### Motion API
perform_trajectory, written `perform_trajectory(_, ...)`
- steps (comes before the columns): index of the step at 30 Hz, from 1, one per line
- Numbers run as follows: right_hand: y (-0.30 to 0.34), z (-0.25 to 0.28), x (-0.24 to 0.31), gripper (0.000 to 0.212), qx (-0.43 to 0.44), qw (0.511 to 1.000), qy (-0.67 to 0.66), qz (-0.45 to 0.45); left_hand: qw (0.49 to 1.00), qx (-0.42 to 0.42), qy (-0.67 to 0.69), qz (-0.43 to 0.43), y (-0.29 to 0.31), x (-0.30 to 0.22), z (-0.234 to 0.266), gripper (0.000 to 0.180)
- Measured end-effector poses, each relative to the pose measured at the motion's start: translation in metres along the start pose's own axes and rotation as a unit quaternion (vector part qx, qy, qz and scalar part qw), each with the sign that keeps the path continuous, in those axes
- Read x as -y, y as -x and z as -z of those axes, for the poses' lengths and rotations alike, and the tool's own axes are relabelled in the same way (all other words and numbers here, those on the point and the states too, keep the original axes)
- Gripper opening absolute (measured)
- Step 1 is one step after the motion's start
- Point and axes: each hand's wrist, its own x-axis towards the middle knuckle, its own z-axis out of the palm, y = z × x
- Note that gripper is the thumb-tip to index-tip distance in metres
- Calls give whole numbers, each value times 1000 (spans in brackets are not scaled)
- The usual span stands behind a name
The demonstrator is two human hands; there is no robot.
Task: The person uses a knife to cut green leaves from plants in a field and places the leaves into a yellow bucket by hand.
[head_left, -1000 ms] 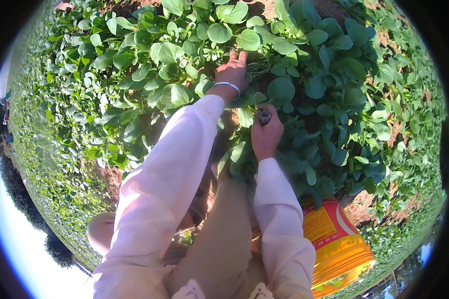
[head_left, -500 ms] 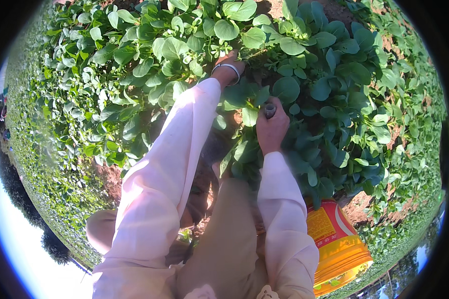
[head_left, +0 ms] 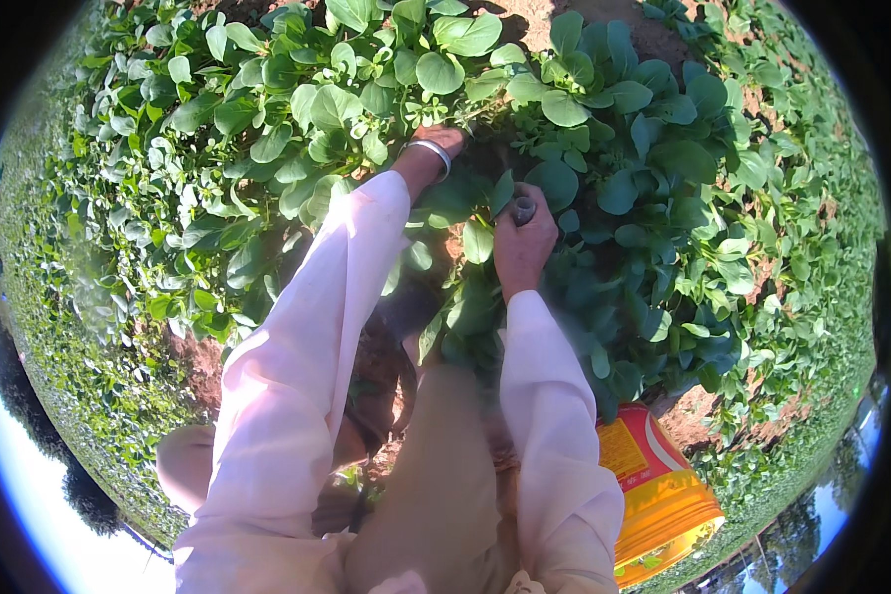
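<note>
Amid leafy green plants [head_left: 335, 107] in the head view, the left hand [head_left: 443, 137] reaches in, a pale bracelet [head_left: 440, 151] around its wrist; foliage and shadow hide its fingertips, so whether they are spread or pinching cannot be told. Nearer the body and to its right, the right hand [head_left: 527, 246] is wrapped around a dark handle [head_left: 523, 210], round end upward. Behind and to the right of that hand, a yellow bucket [head_left: 671, 503] with a red label sits tilted, some greens inside its mouth.
</note>
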Motion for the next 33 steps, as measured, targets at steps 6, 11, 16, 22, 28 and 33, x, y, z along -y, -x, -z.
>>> perform_trajectory(6, -4, -17, 18, 17, 19, 1000, 8, -5, 859, -180, 456, 149, -25, 8, -44, 52)
perform_trajectory(11, 28, 41, 3, 31, 18, 996, 85, -34, 948, -93, 305, 11, -44, -51, 3, 39)
perform_trajectory(16, 0, 22, 0, 28, 0, 997, 71, -24, 881, -88, 458, 75, -42, -59, 2, 50)
perform_trajectory(22, -62, 3, -4, 9, -38, 996, -9, -79, 845, 23, 513, 150, -55, -40, 16, 53)
perform_trajectory(28, -28, 31, -1, 12, -11, 999, -12, -42, 376, -51, 916, 129, -6, -19, 6, 34)
perform_trajectory(33, 7, 53, 8, 13, 57, 997, 0, -55, 937, -97, 334, 40, 40, -7, -3, 64)
